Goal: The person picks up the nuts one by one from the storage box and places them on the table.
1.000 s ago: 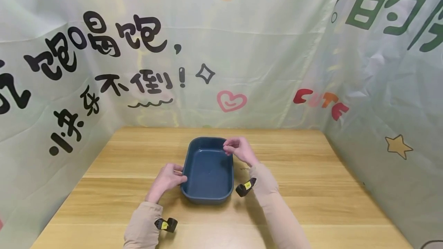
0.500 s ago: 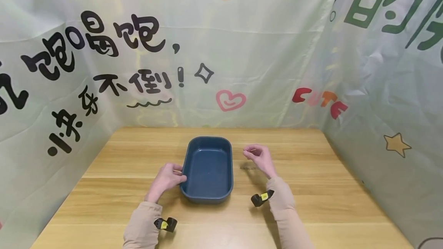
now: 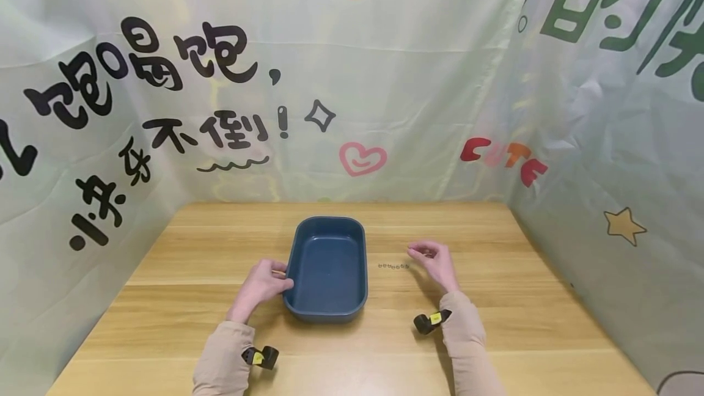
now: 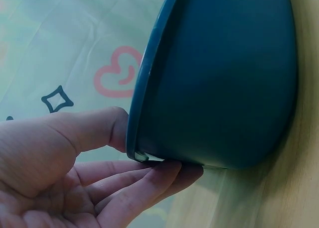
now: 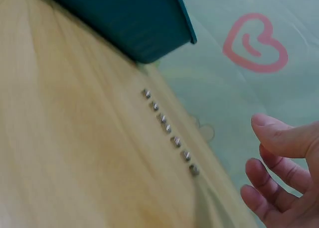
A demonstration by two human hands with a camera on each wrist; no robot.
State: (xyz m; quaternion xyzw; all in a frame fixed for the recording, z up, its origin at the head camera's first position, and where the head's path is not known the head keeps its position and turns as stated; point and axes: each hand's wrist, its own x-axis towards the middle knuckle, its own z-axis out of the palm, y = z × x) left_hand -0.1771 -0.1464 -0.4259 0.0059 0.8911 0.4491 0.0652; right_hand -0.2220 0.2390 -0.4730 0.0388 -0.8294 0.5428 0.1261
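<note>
A deep blue rectangular container (image 3: pixel 328 277) with rounded corners stands on the wooden table. My left hand (image 3: pixel 260 289) holds its left side, thumb over the rim and the other fingers against the outer wall, as the left wrist view also shows. Right of the container lies a row of several small silvery metal pieces (image 5: pixel 176 141), too small here to name their kind. My right hand (image 3: pixel 436 264) hovers just beyond the row's right end. In the right wrist view its thumb (image 5: pixel 279 136) and fingers are loosely bent and apart, with nothing between them.
A pale printed cloth (image 3: pixel 308 66) with lettering, a heart and a star hangs behind and on both sides of the wooden table (image 3: pixel 495 322). A small black camera (image 3: pixel 431 321) sits on the right wrist, another (image 3: pixel 260 357) on the left.
My right hand has moved from over the container's far right corner rightward and nearer, past the metal pieces. The left hand stays on the container's rim. The head view has shifted slightly.
</note>
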